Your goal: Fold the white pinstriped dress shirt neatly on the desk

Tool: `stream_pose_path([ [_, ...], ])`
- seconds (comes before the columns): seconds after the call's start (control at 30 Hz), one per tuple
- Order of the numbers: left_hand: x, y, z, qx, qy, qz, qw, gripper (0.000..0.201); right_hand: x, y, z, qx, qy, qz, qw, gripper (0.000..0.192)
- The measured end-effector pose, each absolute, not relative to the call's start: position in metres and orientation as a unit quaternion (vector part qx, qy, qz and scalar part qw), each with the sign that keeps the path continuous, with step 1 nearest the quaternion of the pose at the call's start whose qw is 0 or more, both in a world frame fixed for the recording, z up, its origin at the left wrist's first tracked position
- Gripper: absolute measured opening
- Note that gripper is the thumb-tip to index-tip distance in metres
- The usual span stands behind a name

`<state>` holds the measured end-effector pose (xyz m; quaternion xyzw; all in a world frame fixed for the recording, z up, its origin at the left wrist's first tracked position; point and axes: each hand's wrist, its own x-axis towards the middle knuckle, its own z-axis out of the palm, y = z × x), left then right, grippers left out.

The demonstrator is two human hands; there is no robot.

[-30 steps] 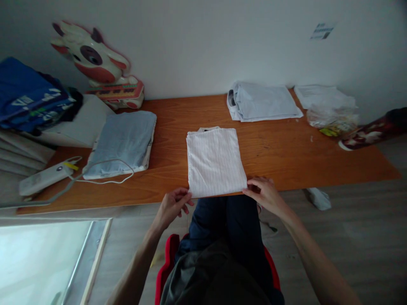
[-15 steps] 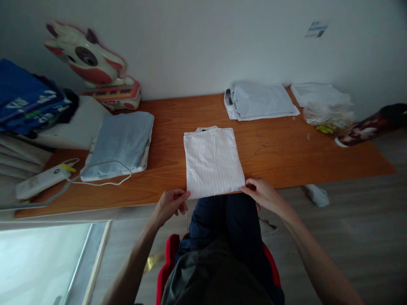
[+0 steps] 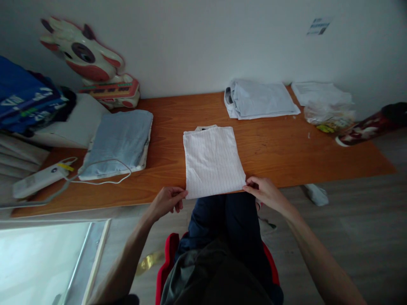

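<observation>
A folded white shirt with thin stripes lies flat at the front of the wooden table, part of its collar showing at the far edge. Its near edge reaches the table's front edge, above my knees. My left hand pinches the near left corner between thumb and fingers. At the near right corner, my right hand has the cloth between its thumb and fingertips. The shirt looks smooth and squared, its near edge drawn straight between both hands.
Folded light-blue clothes lie left, a cable across them beside a white power strip. A cow toy stands behind. Folded white clothes, a plastic bag and a dark red tumbler sit at the right.
Both hands have shifted very slightly outward at the near corners, still gripping the cloth. The shirt stays in place, and the view has moved a little.
</observation>
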<state>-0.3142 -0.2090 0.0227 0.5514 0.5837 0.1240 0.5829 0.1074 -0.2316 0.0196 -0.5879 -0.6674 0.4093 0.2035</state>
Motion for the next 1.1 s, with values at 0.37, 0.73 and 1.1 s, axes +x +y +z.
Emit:
stream_pose_path([
  [0.37,-0.304,-0.176,0.019,0.604,0.579,0.091,0.54,0.05,0.106,-0.213,0.027,-0.596,-0.655,0.435,0.164,0.048],
  [0.73,-0.302,-0.151,0.022,0.623,0.59,0.118,0.5,0.045,0.105,-0.182,0.022,-0.574,-0.675,0.44,0.147,0.046],
  [1.1,-0.29,-0.101,0.021,0.673,0.618,0.187,0.362,0.037,0.103,-0.12,0.021,-0.604,-0.688,0.376,0.145,0.056],
])
